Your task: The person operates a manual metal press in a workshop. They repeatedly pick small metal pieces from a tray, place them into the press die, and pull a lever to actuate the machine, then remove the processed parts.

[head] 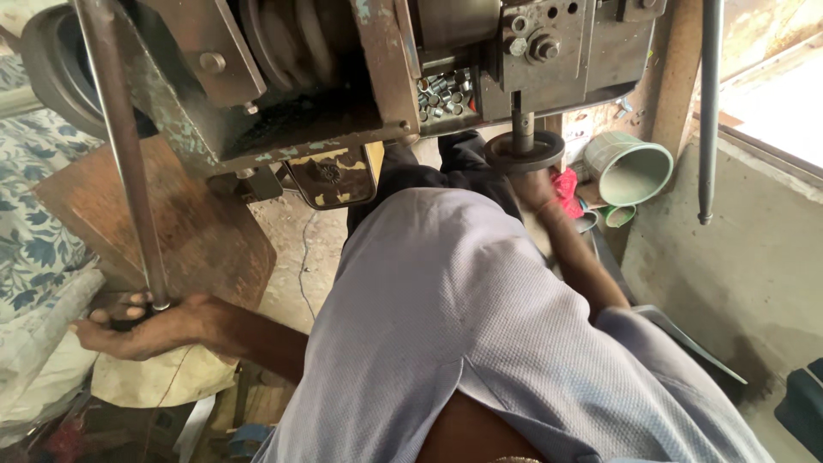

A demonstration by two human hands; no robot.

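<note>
Gripping the lower end of a long metal lever (129, 163), the left hand (141, 326) had its fingers wrapped tight around the handle. Farther off, the right hand (533, 187) reached under the press's round die plate (525, 151); its finger position could not be made out. Small metal sleeves (444, 93) filled a tray above.

Rusty matt metal lever (129, 163), worn painted press frame (377, 77)

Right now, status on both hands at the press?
Left hand gripping bottom of long lever rod. Right hand under round die disc below ram. Small metal sleeves piled in machine tray. Fingers close beneath die.
</note>
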